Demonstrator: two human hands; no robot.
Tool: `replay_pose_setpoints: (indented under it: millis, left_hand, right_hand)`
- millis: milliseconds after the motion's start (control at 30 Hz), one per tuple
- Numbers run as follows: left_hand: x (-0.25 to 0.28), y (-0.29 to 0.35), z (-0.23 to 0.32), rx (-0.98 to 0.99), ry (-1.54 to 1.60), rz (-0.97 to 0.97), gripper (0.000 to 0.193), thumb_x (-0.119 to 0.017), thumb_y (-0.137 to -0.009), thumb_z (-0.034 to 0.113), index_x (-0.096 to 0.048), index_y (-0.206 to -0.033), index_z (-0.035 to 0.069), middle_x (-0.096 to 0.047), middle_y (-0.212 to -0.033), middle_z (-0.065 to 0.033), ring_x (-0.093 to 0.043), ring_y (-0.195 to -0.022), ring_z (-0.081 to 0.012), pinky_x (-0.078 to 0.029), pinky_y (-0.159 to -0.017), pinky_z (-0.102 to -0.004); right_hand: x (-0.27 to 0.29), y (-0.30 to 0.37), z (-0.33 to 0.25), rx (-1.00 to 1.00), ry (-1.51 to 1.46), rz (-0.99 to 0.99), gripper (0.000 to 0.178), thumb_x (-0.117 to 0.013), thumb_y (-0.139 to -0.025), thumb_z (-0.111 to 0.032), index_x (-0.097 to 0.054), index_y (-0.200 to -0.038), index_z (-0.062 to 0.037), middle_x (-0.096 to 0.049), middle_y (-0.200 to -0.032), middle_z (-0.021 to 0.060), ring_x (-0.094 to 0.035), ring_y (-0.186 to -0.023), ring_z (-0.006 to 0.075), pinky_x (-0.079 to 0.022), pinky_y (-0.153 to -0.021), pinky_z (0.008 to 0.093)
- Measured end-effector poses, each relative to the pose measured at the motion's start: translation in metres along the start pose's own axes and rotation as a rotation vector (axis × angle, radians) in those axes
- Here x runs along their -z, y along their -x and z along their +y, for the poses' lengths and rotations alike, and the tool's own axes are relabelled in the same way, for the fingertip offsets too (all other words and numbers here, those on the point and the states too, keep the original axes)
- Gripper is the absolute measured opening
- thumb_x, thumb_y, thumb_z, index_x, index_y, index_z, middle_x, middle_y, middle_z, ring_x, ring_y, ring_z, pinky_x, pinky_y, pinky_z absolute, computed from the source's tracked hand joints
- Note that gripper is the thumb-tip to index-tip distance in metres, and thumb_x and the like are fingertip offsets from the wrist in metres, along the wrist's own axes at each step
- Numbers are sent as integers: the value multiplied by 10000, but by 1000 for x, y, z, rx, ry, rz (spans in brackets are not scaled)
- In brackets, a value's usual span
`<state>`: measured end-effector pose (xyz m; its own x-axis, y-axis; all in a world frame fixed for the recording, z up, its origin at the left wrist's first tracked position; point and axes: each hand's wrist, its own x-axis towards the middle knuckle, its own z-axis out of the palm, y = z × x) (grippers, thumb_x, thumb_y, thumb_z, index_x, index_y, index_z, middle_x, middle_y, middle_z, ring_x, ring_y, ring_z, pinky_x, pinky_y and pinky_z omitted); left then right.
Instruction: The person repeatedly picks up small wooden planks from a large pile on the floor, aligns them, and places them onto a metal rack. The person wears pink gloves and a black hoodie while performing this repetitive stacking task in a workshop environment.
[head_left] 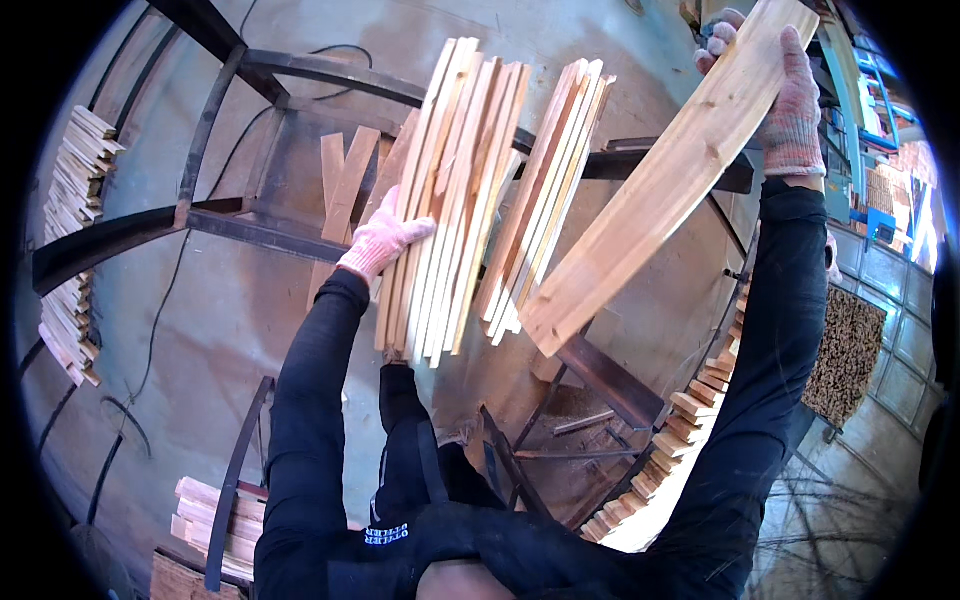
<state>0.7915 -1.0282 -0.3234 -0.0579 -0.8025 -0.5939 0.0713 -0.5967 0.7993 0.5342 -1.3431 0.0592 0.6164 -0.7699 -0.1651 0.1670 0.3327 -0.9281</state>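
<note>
My right hand (794,118), in a pale knit glove, grips a wide light-brown wooden board (660,195) near its far end. The thumb lies across the top face and the fingers curl round the far edge. The board slants down to the left. In the middle stands a row of narrow wooden slats (455,205), set on edge side by side. My left hand (385,238), gloved alike, grips the left side of this row, its thumb over the top edges. Between the row and the board is a second, narrower bundle of slats (547,200).
A dark metal frame (310,65) runs behind the slats, with loose boards (350,175) leaning in it. Stacked wood stands at the far left (75,230), lower left (220,525) and lower right (665,455). A black cable (165,310) trails over the floor.
</note>
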Motion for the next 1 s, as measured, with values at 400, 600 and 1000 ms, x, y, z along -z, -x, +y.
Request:
replay_pose_setpoints:
  millis: [400, 600, 1000]
  left_hand:
    - [-63, 21, 83, -46, -592, 327, 1139, -437, -865, 843, -169, -1594, 11, -377, -1546, -277, -403, -1438, -361, -392, -1138, -459]
    - [-87, 120, 170, -177, 447, -649, 911, -614, -912, 649, -388, -1513, 2, -548, -1408, -195, -566, -1243, -231, -505, -1009, -341]
    - [-21, 162, 160, -315, 231, 57, 691, -731, -906, 175, -438, -1517, 36, -586, -1415, -79, -544, -1289, -165, -418, -1114, -330]
  right_hand:
    - [16, 13, 49, -165, 458, 797, 756, -642, -943, -565, -390, -1319, 41, -603, -1040, 204, -664, -800, 290, -635, -769, 452]
    - [15, 24, 54, -110, 409, 761, 777, -672, -890, -631, -538, -1321, 1, -634, -1164, 150, -622, -1106, 268, -520, -932, 386]
    - [-13, 154, 50, 269, 1069, 206, 549, -535, -1055, -371, -466, -1477, -26, -579, -1376, 117, -641, -1157, 187, -536, -983, 310]
